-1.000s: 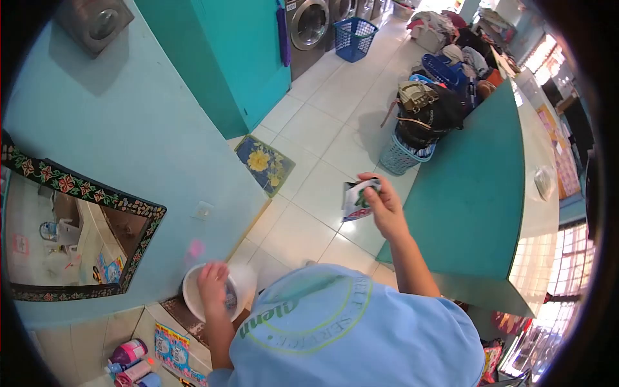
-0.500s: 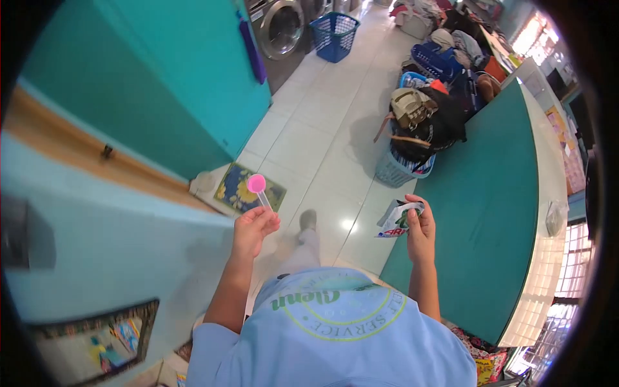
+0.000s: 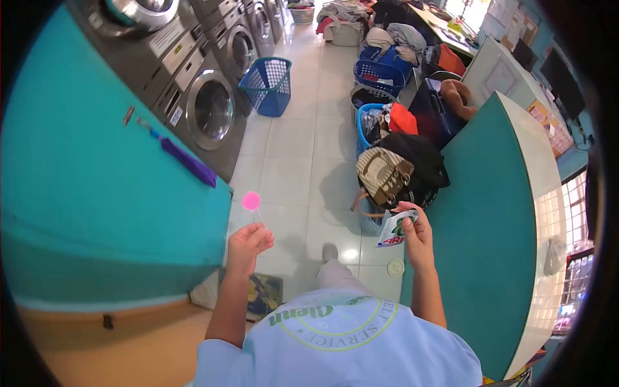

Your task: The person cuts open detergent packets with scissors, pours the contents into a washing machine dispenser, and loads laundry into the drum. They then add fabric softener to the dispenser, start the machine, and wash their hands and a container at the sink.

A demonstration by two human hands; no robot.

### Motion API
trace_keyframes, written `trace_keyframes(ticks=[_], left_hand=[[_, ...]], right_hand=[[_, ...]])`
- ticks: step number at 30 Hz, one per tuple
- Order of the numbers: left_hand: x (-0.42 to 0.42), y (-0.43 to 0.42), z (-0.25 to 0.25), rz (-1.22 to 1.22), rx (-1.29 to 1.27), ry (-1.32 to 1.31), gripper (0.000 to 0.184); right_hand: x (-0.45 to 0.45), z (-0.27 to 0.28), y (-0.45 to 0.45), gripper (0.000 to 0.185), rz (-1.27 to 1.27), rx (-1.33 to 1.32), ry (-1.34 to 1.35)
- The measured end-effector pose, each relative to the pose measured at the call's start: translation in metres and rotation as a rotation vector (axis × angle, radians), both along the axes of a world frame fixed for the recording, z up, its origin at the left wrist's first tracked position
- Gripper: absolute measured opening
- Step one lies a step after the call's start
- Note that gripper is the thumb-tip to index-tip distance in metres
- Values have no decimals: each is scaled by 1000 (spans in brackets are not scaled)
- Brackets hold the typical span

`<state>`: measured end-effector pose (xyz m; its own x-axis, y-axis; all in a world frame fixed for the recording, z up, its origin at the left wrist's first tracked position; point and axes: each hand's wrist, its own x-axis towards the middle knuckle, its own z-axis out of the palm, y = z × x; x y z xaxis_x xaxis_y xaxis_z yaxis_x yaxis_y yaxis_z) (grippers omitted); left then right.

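Between the fingertips of my left hand is the thin clear handle of a measuring scoop. Its round pink bowl points up and away from me. My right hand is closed around a small white detergent packet with green and red print; its top edge looks torn. What lies inside the packet is hidden. Both hands are held out in front of my light blue shirt, well apart from each other.
Front-loading washing machines line the left side beyond a teal door with a purple umbrella. An empty-looking blue basket stands on the tiles. Laundry baskets and a striped bag line the right, beside a teal counter.
I have walked forward, and the view has lifted towards the machines. The floor mat has slipped back beneath my left arm. Both hands keep hold of the scoop and the packet.
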<state>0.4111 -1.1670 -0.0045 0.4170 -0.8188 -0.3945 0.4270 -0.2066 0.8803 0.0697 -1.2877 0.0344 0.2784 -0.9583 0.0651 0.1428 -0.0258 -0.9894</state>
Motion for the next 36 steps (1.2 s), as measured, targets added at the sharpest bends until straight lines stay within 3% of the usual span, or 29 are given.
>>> trace_keyframes(ticks=[19, 25, 36], left_hand=[[216, -536, 66, -65, -59, -36, 13], [304, -735, 90, -190, -92, -29, 14], [398, -1042, 117, -248, -94, -36, 15]], right_hand=[[211, 11, -520, 31, 113, -30, 8], [290, 13, -691, 30, -36, -32, -27], [352, 9, -977, 30, -160, -9, 2]])
